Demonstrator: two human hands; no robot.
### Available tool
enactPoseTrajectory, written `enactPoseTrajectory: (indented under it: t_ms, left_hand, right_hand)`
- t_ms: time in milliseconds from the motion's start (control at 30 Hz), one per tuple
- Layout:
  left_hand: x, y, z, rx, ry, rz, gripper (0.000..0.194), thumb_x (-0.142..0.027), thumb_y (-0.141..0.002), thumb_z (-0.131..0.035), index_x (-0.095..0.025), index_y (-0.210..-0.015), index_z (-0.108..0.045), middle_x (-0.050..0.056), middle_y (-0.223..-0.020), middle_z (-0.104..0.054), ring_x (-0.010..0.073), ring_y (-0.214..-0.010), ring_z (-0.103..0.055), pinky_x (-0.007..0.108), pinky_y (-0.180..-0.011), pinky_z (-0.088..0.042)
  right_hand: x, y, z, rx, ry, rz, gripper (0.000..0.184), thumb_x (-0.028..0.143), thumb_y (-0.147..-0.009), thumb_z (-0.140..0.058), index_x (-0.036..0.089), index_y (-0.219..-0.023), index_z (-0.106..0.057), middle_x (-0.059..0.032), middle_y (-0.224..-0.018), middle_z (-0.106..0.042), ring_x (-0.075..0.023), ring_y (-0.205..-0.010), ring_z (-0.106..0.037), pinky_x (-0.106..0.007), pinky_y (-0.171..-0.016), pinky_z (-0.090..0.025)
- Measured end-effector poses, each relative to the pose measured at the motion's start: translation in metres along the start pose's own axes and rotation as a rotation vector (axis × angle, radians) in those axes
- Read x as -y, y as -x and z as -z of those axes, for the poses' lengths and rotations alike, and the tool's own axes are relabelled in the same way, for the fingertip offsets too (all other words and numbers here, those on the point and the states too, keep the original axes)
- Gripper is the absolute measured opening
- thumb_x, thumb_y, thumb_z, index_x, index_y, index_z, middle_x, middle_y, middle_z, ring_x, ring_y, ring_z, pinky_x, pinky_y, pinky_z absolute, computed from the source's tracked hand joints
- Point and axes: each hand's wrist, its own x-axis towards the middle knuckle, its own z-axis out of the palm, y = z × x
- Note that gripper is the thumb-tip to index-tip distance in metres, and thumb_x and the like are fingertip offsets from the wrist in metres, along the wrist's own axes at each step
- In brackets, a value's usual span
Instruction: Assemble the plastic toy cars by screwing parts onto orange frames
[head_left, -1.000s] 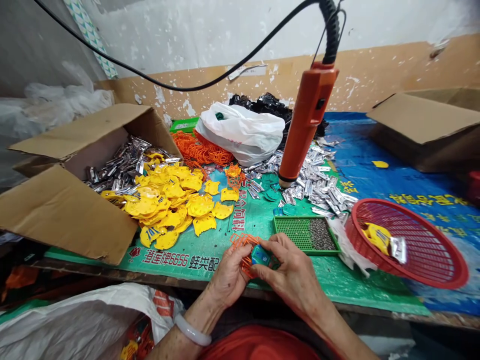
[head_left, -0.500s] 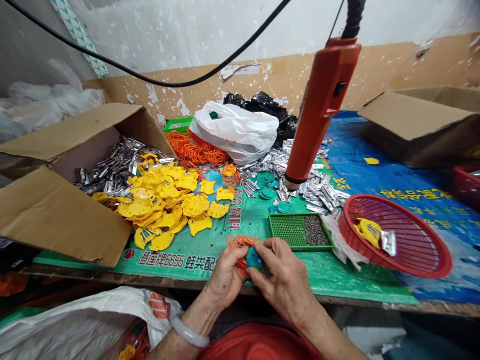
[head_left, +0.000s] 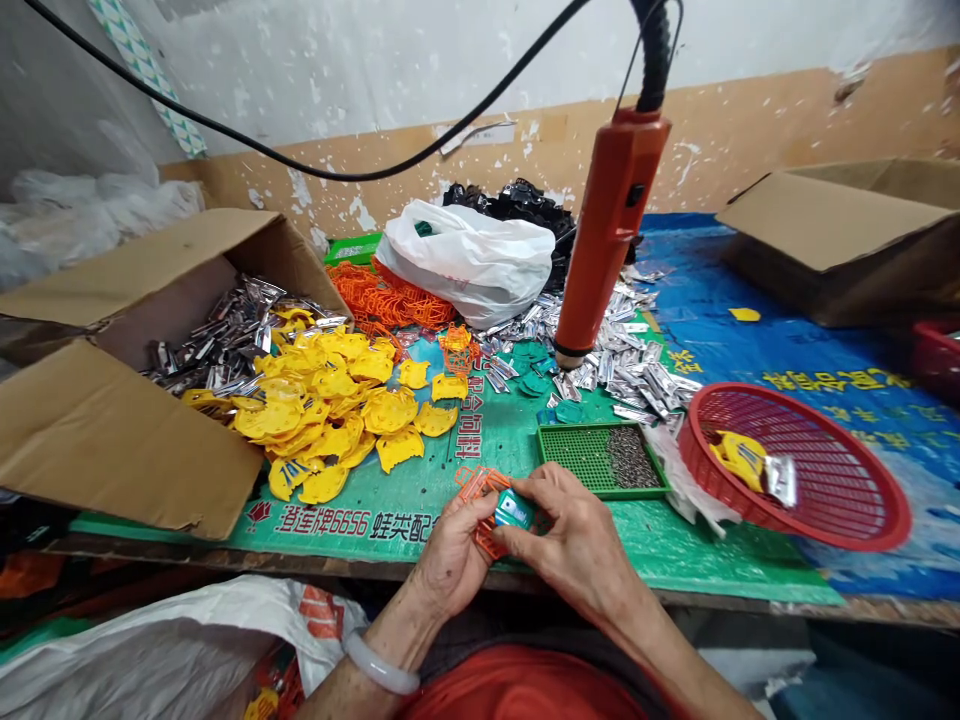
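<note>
Your left hand (head_left: 454,550) and right hand (head_left: 574,540) are close together, curled around an orange plastic lattice (head_left: 474,484) and a small teal plastic piece (head_left: 514,510). The left seems to grip the lattice, the right pinches the teal piece, though fingers partly hide them. A green perforated tray (head_left: 570,460) sits just beyond.

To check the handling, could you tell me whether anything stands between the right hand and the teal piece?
Nothing visible does: the right hand touches the teal plastic piece directly, over the orange lattice held by the left hand.
</note>
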Motion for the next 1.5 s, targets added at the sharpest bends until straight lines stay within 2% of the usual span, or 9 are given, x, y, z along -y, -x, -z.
enactPoseTrajectory:
  t_ms: [367,600,1000,1133,1233,1300,1367,1433,1500]
  left_hand:
    - [0.000,0.002,-0.002,-0.029,0.021,-0.030,0.024,-0.027,-0.065,-0.078,-0.014,-0.084,-0.072,0.005,-0.086,-0.071,0.0172,-0.078,-0.063,0.028,-0.075,-0.050]
    - [-0.001,0.007,-0.003,0.044,-0.218,-0.054,0.029,-0.007,-0.064,-0.071,-0.016,-0.091,-0.071,0.004,-0.093,-0.071,0.0196,-0.091,-0.063,0.029,-0.088,-0.047]
    - [0.000,0.011,-0.010,0.116,-0.369,-0.056,0.026,-0.006,-0.070,-0.061,-0.015,-0.093,-0.068,0.005,-0.102,-0.068,0.0205,-0.102,-0.057,0.031,-0.094,-0.043]
    - [-0.004,0.014,-0.013,0.145,-0.389,-0.056,0.024,-0.007,-0.070,-0.061,-0.015,-0.090,-0.068,0.003,-0.092,-0.068,0.0168,-0.087,-0.060,0.027,-0.083,-0.048]
    - [-0.008,0.016,-0.016,0.133,-0.336,-0.026,0.023,-0.014,-0.069,-0.066,-0.015,-0.092,-0.066,0.002,-0.085,-0.067,0.0154,-0.075,-0.061,0.028,-0.072,-0.051]
    - [-0.009,0.016,-0.017,0.095,-0.321,0.022,0.023,-0.018,-0.067,-0.070,-0.015,-0.089,-0.065,0.001,-0.080,-0.066,0.0153,-0.069,-0.062,0.028,-0.067,-0.053]
    - [-0.008,0.016,-0.017,0.064,-0.326,0.066,0.024,-0.019,-0.064,-0.072,-0.015,-0.086,-0.064,0.001,-0.076,-0.065,0.0152,-0.066,-0.063,0.029,-0.064,-0.054]
    - [-0.006,0.016,-0.018,0.055,-0.323,0.080,0.026,-0.018,-0.062,-0.073,-0.015,-0.086,-0.064,0.000,-0.076,-0.066,0.0153,-0.066,-0.064,0.029,-0.064,-0.055]
    - [-0.005,0.015,-0.018,0.064,-0.324,0.083,0.027,-0.018,-0.061,-0.072,-0.014,-0.086,-0.063,0.000,-0.075,-0.066,0.0149,-0.065,-0.064,0.028,-0.064,-0.054]
  right_hand:
    - [0.001,0.014,-0.004,0.002,0.163,0.088,0.029,0.018,-0.078,-0.061,0.017,-0.107,-0.065,-0.0077,-0.086,-0.058,-0.0231,-0.081,-0.048,-0.037,-0.069,-0.045]
    - [0.004,0.023,-0.011,-0.084,0.182,0.122,0.027,0.016,-0.081,-0.059,0.012,-0.108,-0.062,-0.0101,-0.090,-0.058,-0.0232,-0.083,-0.048,-0.038,-0.070,-0.046]
    - [0.007,0.035,-0.015,-0.257,0.315,0.254,0.043,0.017,-0.087,-0.054,0.007,-0.128,-0.045,-0.0128,-0.087,-0.063,-0.0235,-0.074,-0.053,-0.039,-0.060,-0.050]
    - [0.008,0.034,0.006,-0.132,0.157,0.272,0.049,0.025,-0.084,-0.061,0.014,-0.129,-0.046,-0.0085,-0.086,-0.064,-0.0216,-0.074,-0.057,-0.036,-0.060,-0.052]
    - [-0.003,0.014,0.046,-0.168,-0.009,0.213,0.048,0.035,-0.083,-0.065,0.021,-0.127,-0.050,-0.0069,-0.097,-0.065,-0.0196,-0.080,-0.061,-0.035,-0.066,-0.054]
    - [-0.017,-0.013,0.077,-0.427,-0.002,0.088,0.043,0.036,-0.080,-0.069,0.026,-0.120,-0.056,-0.0050,-0.097,-0.063,-0.0187,-0.078,-0.060,-0.038,-0.069,-0.053]
    - [-0.032,-0.052,0.103,-0.581,-0.081,-0.002,0.061,0.041,-0.070,-0.077,0.029,-0.125,-0.053,-0.0076,-0.112,-0.059,-0.0236,-0.097,-0.059,-0.041,-0.074,-0.053]
    - [-0.043,-0.094,0.118,-0.575,-0.224,0.022,0.087,0.045,-0.057,-0.084,0.031,-0.133,-0.045,-0.0099,-0.131,-0.049,-0.0286,-0.112,-0.054,-0.042,-0.076,-0.053]
    - [-0.045,-0.134,0.121,-0.450,-0.389,0.103,0.091,0.047,-0.053,-0.084,0.032,-0.133,-0.043,-0.0075,-0.132,-0.049,-0.0286,-0.114,-0.053,-0.042,-0.077,-0.052]
